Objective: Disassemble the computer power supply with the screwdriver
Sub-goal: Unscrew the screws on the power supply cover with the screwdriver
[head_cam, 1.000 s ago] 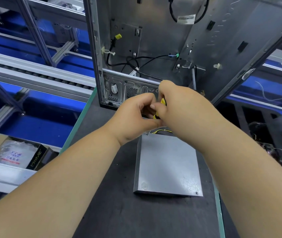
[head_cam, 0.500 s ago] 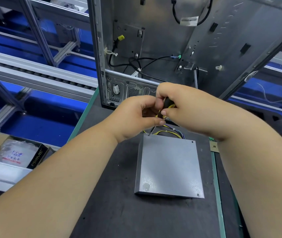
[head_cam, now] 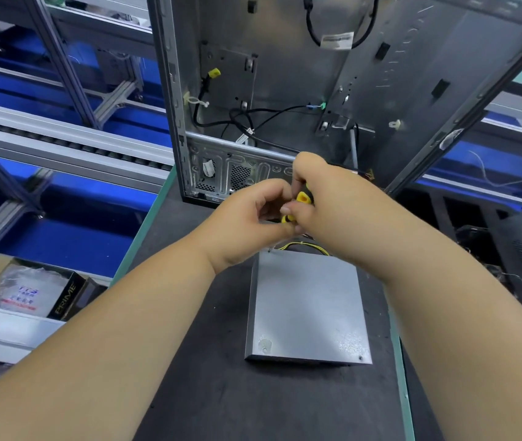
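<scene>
Counts — 2 hands: left hand, right hand, both meeting at 1 screwdriver (yellow-and-black handle, tip hidden). 1 power supply lying flat on 1 table. 1 open computer case standing behind it. 1 bundle of yellow and black wires at the supply's far edge — strand count unclear. 1 black box marked PRIME at left.

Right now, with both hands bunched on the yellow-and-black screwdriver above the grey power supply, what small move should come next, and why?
Probably lower the screwdriver tip to a screw on the power supply. The right hand grips the handle, the left hand curls at its lower end, and both sit above the far edge. The casing lies flat and closed on the mat, one corner screw visible near the front right.
</scene>
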Demonstrator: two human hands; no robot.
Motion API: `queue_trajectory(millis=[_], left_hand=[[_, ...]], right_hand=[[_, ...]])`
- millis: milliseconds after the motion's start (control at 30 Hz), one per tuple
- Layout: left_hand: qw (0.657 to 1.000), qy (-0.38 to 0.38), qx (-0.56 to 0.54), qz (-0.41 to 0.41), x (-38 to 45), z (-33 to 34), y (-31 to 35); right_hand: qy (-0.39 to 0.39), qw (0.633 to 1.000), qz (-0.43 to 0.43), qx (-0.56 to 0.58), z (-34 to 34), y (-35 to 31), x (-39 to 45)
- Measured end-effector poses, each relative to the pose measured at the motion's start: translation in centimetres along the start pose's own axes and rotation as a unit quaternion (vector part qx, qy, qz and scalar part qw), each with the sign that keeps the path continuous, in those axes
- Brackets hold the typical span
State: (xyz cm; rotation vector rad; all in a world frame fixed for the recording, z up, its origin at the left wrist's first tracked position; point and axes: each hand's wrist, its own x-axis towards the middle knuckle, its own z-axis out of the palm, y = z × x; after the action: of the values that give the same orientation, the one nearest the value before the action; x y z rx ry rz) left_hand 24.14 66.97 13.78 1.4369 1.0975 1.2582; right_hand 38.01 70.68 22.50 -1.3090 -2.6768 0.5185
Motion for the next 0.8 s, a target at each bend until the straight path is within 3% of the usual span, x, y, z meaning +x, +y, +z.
queue_trajectory(millis=[200,400,467,633,800], left_hand=[[1.0,-0.009,0.02,-0.006,0.0,-1.3,0.3],[0.996,0.037,0.085,0.0,0.4,-0.7,0.2],[0.994,0.043,0.104,0.014,0.6,-0.2,0.2],[0.99,0.06,0.13,0.018,1.0,0.5,0.2],[0.993,0.024,0.111,-0.016,0.4,-0.5,-1.3]], right_hand=[[-0.056,0.998,-0.013,0.009,-0.9,-0.3,0.9],[-0.089,0.996,0.002,-0.008,-1.8,-0.2,1.3],[-0.066,0.997,0.028,-0.021,-1.9,0.0,1.2],[0.086,0.994,0.065,-0.009,-0.1,0.2,0.5],[0.09,0.995,0.019,0.025,1.1,0.1,-0.1]])
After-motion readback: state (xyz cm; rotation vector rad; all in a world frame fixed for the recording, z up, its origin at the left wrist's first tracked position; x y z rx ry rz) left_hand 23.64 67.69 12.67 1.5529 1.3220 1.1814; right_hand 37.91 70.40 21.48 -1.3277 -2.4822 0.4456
